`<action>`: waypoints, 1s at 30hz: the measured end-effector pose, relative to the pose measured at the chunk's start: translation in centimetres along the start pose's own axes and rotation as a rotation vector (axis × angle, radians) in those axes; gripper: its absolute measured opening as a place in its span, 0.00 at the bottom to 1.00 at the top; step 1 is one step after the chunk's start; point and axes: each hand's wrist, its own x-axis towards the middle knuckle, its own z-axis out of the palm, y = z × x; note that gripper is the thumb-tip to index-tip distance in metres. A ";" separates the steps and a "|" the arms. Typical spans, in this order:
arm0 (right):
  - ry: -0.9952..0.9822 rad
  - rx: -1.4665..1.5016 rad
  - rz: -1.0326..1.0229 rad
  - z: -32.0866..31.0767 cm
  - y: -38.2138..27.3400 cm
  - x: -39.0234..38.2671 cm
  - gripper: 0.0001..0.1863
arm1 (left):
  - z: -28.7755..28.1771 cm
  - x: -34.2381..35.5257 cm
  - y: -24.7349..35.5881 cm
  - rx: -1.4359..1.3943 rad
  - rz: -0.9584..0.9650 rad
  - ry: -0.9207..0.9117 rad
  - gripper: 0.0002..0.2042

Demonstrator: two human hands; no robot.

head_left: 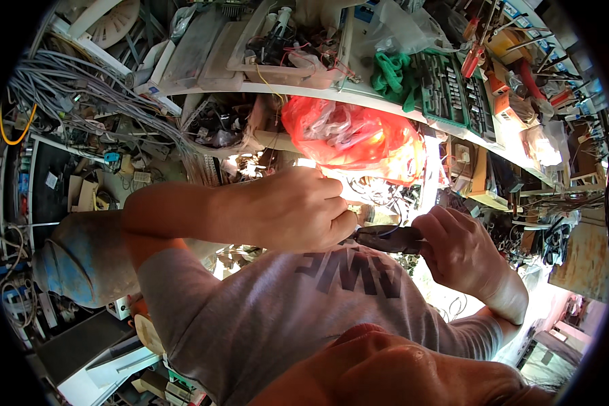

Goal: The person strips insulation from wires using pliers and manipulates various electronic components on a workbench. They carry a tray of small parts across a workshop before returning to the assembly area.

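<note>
My left hand (304,210) is closed in a fist in front of my chest, its knuckles facing up. What its fingers pinch, if anything, is hidden behind them. Close beside it, my right hand (460,250) grips a dark plier-like tool (389,238). The tool's far end points at the left hand's fingertips, and I cannot tell whether it touches them. A thin dark wire (400,218) loops down by the tool; where it ends is unclear.
Ahead is a bench with a clear plastic bin (291,68) of parts, a green cloth (391,74), a green socket set (446,91) and a red-handled screwdriver (472,61). A red plastic bag (355,139) hangs below its edge. Bundled grey cables (81,88) fill the left.
</note>
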 end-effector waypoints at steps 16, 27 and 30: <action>-0.191 0.408 -0.025 -0.3 2.7 -4.4 0.13 | -0.5 4.1 1.5 -0.133 0.109 -0.096 0.08; -0.222 0.452 -0.018 -1.4 5.7 -6.8 0.15 | 1.5 7.7 1.6 -0.202 0.119 -0.068 0.08; -0.216 0.456 -0.046 -1.0 6.5 -7.7 0.14 | 2.0 8.3 1.9 -0.265 0.117 0.025 0.09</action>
